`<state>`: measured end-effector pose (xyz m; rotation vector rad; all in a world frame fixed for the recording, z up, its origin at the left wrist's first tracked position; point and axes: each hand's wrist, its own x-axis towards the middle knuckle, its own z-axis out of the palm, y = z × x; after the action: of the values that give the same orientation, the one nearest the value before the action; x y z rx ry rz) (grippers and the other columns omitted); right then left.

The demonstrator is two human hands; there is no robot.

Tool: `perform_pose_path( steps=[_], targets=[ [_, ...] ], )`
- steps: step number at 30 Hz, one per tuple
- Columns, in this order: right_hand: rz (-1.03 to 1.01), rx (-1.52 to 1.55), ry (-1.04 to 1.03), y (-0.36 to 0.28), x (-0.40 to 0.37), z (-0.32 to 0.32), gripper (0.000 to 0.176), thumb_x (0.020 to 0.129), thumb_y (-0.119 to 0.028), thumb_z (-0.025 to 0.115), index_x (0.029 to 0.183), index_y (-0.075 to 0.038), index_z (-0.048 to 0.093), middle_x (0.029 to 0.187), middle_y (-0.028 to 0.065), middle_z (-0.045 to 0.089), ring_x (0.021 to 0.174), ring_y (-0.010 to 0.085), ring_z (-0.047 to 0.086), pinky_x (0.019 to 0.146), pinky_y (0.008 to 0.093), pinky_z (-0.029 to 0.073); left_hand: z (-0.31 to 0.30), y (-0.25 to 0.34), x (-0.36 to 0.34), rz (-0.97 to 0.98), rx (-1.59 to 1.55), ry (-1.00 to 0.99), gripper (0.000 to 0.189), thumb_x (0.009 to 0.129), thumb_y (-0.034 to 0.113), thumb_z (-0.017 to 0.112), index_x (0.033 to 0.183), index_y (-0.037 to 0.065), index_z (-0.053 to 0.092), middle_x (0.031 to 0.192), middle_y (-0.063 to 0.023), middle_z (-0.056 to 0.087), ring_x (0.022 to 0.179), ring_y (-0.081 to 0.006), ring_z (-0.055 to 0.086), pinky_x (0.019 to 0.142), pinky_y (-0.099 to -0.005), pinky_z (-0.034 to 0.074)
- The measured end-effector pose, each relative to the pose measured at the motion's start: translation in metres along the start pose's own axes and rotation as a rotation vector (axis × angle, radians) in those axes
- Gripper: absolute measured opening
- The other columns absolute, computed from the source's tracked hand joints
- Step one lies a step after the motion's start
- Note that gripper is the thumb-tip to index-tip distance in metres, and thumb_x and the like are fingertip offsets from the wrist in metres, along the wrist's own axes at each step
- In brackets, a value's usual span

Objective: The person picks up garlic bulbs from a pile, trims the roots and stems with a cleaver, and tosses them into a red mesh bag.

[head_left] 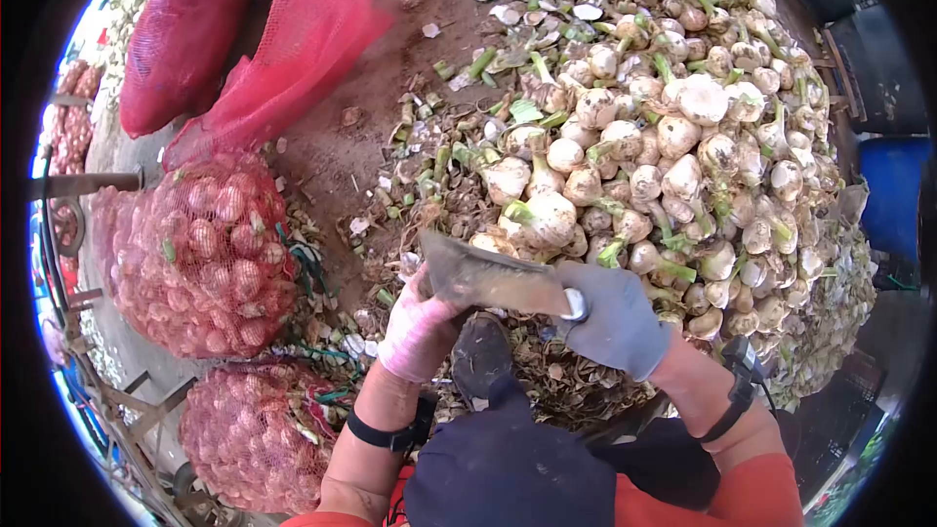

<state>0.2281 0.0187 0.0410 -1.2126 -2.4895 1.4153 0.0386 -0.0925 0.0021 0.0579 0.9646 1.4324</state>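
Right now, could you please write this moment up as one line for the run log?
right hand: grips cleaver | left hand: at blade tip, hold unclear | bulb pile ahead | filled mesh sacks left

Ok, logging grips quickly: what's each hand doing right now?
Left hand: fingers curled shut under the knife; contents hidden.
Right hand: closed on the knife handle.

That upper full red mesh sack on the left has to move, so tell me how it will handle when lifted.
The full mesh sack is packed tight with bulbs, so it is probably heavy. Its net looks soft, so it would likely sag around the grip rather than stay rigid. Bulging and rounded, it may roll if pushed.
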Motion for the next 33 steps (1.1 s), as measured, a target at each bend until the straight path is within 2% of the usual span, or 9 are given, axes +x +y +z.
perform_pose_path(
  steps=[3, 9, 12, 15, 20, 22, 25, 29, 33],
  targets=[
    [-0.051, -0.021, 0.021, -0.003, 0.001, -0.005, 0.023, 0.075, -0.012, 0.063, 0.098, -0.01, 0.064, 0.079, 0.0148, 0.065, 0.076, 0.036, 0.065, 0.065, 0.0442, 0.051, -0.007, -0.006, 0.003, 0.068, 0.494, 0.045, 0.06, 0.074, 0.008, 0.074, 0.128, 0.001, 0.048, 0.11, -0.0072, 0.062, 0.101, -0.0162, 0.061, 0.089, -0.0306, 0.049],
    [-0.171, -0.158, -0.074, -0.002, -0.004, -0.011, 0.035, 0.072, -0.011, 0.064, 0.107, -0.011, 0.06, 0.08, 0.0136, 0.065, 0.076, 0.0343, 0.065, 0.064, 0.0435, 0.051, 0.029, 0.007, 0.001, 0.205, 0.758, -0.026, 0.06, 0.079, 0.008, 0.073, 0.131, 0.003, 0.043, 0.102, -0.0074, 0.062, 0.093, -0.0129, 0.059, 0.084, -0.029, 0.05],
    [-0.212, -0.148, -0.057, -0.002, -0.006, -0.009, 0.034, 0.072, -0.012, 0.065, 0.105, -0.011, 0.059, 0.082, 0.0133, 0.064, 0.075, 0.0335, 0.065, 0.063, 0.0437, 0.05, 0.027, 0.004, 0.003, 0.447, 1.054, -0.094, 0.062, 0.075, 0.005, 0.076, 0.126, 0.005, 0.042, 0.09, -0.0044, 0.061, 0.085, -0.0124, 0.059, 0.077, -0.0276, 0.05],
    [-0.26, -0.107, 0.02, -0.004, -0.009, -0.007, 0.031, 0.071, -0.013, 0.065, 0.101, -0.01, 0.058, 0.08, 0.0124, 0.063, 0.075, 0.0326, 0.065, 0.061, 0.0432, 0.05, 0.035, 0.005, -0.002, 0.287, 0.921, -0.064, 0.06, 0.074, 0.004, 0.077, 0.124, 0.005, 0.043, 0.087, -0.0019, 0.061, 0.081, -0.0111, 0.059, 0.074, -0.0263, 0.049],
    [-0.254, -0.245, -0.006, 0.013, -0.001, -0.002, 0.029, 0.069, -0.013, 0.067, 0.097, -0.011, 0.058, 0.076, 0.0114, 0.061, 0.07, 0.0325, 0.064, 0.06, 0.0422, 0.05, 0.034, 0.004, 0.003, 0.435, 1.075, -0.126, 0.06, 0.073, 0.006, 0.078, 0.122, 0.006, 0.043, 0.09, -0.0037, 0.061, 0.077, -0.0105, 0.059, 0.071, -0.0237, 0.049],
    [-0.268, -0.29, 0.034, 0.022, 0.003, 0.0, 0.028, 0.069, -0.013, 0.067, 0.095, -0.011, 0.059, 0.075, 0.011, 0.06, 0.068, 0.0327, 0.063, 0.06, 0.0421, 0.05, 0.046, 0.006, -0.004, 0.108, 0.65, -0.027, 0.057, 0.071, 0.01, 0.08, 0.117, 0.007, 0.047, 0.095, -0.0048, 0.06, 0.078, -0.0134, 0.059, 0.072, -0.0264, 0.049],
    [-0.07, -0.335, 0.08, 0.039, 0.009, -0.013, 0.026, 0.069, -0.011, 0.067, 0.094, -0.009, 0.061, 0.076, 0.0128, 0.062, 0.069, 0.0342, 0.064, 0.062, 0.0432, 0.051, 0.061, 0.014, -0.023, 0.302, 0.987, -0.284, 0.051, 0.071, 0.009, 0.079, 0.113, 0.008, 0.05, 0.098, -0.0044, 0.059, 0.081, -0.0124, 0.059, 0.074, -0.0261, 0.049],
    [-0.005, -0.141, 0.282, 0.028, 0.005, -0.03, 0.02, 0.075, -0.007, 0.064, 0.095, -0.006, 0.064, 0.077, 0.0185, 0.065, 0.072, 0.0384, 0.064, 0.064, 0.0437, 0.05, 0.048, 0.013, -0.002, -0.014, 0.623, -0.022, 0.049, 0.071, 0.009, 0.079, 0.113, 0.006, 0.055, 0.101, -0.0043, 0.059, 0.096, -0.0129, 0.056, 0.086, -0.0308, 0.048],
    [0.06, -0.06, 0.261, 0.03, 0.0, -0.019, 0.016, 0.08, -0.012, 0.068, 0.091, -0.003, 0.063, 0.072, 0.019, 0.062, 0.068, 0.0388, 0.061, 0.059, 0.0386, 0.048, 0.032, 0.009, 0.019, 0.483, 1.164, 0.08, 0.059, 0.068, 0.013, 0.083, 0.12, 0.004, 0.056, 0.108, -0.0089, 0.056, 0.102, -0.019, 0.057, 0.09, -0.031, 0.047]
  ],
)
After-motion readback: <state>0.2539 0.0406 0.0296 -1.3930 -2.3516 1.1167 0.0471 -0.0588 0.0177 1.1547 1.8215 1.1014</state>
